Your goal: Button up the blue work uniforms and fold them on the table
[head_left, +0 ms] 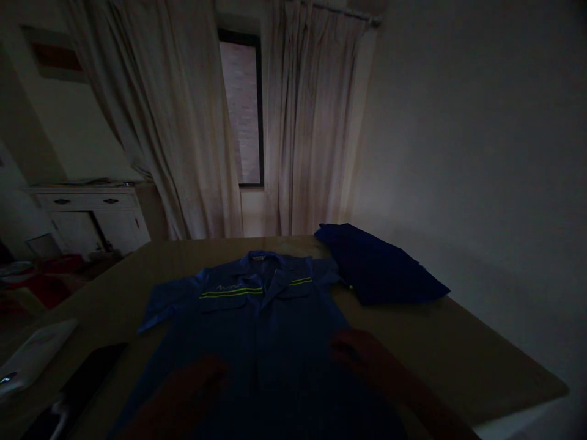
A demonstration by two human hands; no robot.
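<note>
I'm on the head view, taking the clock from its middle, and it's a dim scene: a blue short-sleeved shirt (275, 330) lies front up across the tabletop (458, 360), filling the stretch from 5 to 7 o'clock, collar pointing away toward 12. I've got yellow-green stripes running over both sides of the chest, pale lettering above the stripe on the 7 o'clock side, and a flap below the stripes on each side; the lower end sinks into shadow. Here's the left hand (197, 379) at 7 o'clock, dark and smeared, over the shirt's lower front. And the right hand (358, 349) at 5 o'clock, by the shirt's edge, its fingers looking bent. Are those hands pinching cloth, spread or pressed together? From my seat I can't tell for either one, nor whether they touch the fabric. Over at 4 o'clock, a folded dark blue cloth (380, 263) sits right beside the shirt's nearer sleeve. Swinging round to 8 o'clock, I have a black object (94, 370) near the shirt, with a flat white object (41, 351) farther out. Beyond the tabletop, a white cabinet (98, 214) stands at 9 o'clock, a narrow window (243, 110) at 11 between pale curtains (183, 122), and a bare wall (468, 153) rises toward 2 and 3.
</note>
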